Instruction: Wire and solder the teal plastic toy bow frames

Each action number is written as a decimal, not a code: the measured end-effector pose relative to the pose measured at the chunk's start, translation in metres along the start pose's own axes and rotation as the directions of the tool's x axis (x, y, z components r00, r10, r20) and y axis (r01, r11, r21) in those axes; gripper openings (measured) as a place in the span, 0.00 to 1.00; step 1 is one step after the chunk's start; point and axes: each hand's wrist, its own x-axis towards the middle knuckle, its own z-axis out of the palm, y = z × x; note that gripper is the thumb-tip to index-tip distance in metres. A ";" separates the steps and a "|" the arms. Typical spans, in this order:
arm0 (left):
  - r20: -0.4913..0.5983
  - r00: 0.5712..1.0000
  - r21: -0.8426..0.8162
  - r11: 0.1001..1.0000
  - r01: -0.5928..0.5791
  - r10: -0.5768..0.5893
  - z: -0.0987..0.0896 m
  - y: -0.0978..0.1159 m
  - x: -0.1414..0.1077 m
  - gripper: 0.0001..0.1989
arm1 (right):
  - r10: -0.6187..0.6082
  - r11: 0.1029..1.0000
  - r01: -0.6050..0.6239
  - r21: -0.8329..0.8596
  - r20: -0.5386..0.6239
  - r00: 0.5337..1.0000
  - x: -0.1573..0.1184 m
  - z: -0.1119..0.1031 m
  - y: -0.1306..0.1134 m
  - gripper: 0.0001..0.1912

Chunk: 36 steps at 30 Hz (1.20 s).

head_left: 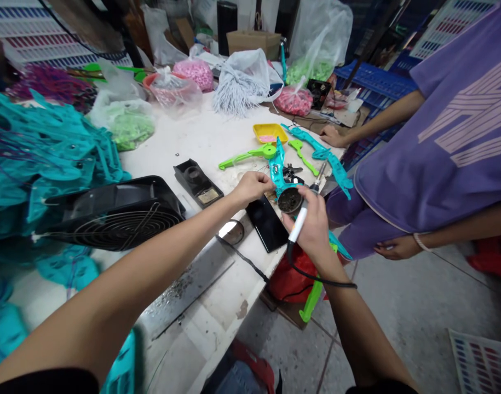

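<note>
My right hand (315,221) is wrapped round a soldering iron (298,223) with a white handle; its metal tip points away from me, up and right. Its black cord loops below my wrist. My left hand (252,186) is closed in a pinch beside a teal plastic piece (277,167); what sits between its fingertips is too small to make out. Between my hands stands a round tin (290,201) of dark residue. Under my left hand lies a black phone (269,223). A green plastic piece (250,156) lies just beyond.
A black iron stand (197,183), a fan (119,213) and a heap of teal parts (49,148) are to the left. Bagged small parts (129,127) and a yellow tray (270,133) lie farther back. A person in purple (431,137) stands at right, one hand on the table.
</note>
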 end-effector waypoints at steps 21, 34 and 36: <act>-0.258 0.965 0.071 0.996 0.061 -0.041 0.013 -0.023 0.040 0.07 | 0.191 0.947 -0.148 0.287 -0.128 0.973 -0.037 -0.033 -0.027 0.24; -0.275 0.960 0.055 0.996 0.074 -0.056 0.029 -0.043 0.068 0.08 | 0.300 0.935 -0.262 0.239 -0.139 0.944 0.044 0.023 0.050 0.09; -0.273 0.960 0.035 0.997 0.073 -0.061 0.029 -0.045 0.068 0.07 | 0.299 0.933 -0.262 0.248 -0.124 0.946 0.044 0.027 0.050 0.09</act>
